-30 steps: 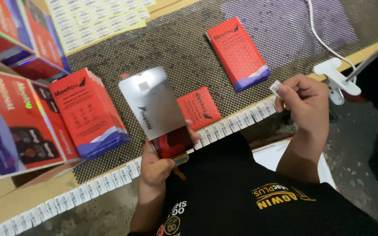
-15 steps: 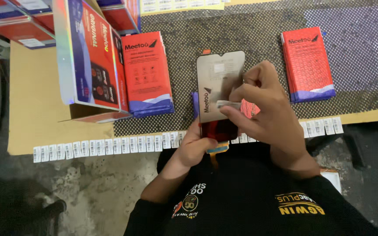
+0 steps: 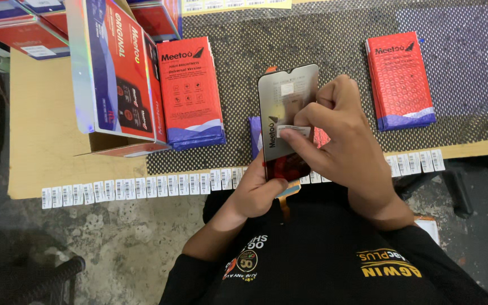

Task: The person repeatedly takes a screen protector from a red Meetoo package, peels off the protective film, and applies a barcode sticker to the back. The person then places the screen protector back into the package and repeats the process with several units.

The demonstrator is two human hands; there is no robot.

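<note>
Left hand (image 3: 264,189) at lower centre of frame, fingers curled closed around the bottom end of a phone screen panel (image 3: 286,113), holding it upright-ish with its silvery back toward the camera; forearm comes up from the bottom, wrist bent, just above the black shirt. Right hand (image 3: 340,141) centre-right, mostly closed, thumb and forefinger pinching a small white barcode sticker (image 3: 293,131) and pressing it against the middle of the panel; other fingers folded in, knuckles up, forearm angling down to lower right. Panel sits in frame centre, over the near edge of the dark mesh mat (image 3: 323,39), its lower dark-red part wrapped by the left hand; an orange flex tail (image 3: 289,191) shows below that hand. Under the panel, partly hidden, a red-and-purple pouch (image 3: 255,135) lies on the mat. Left of centre a red flat box (image 3: 190,90) lies on the mat, touching a bigger open carton (image 3: 114,68) at upper left. Upper right, well apart from the hands, a stack of red bubble pouches (image 3: 399,79). A row of white barcode labels (image 3: 142,187) runs along the table's near edge, continuing right of the hands. Concrete floor at lower left.
</note>
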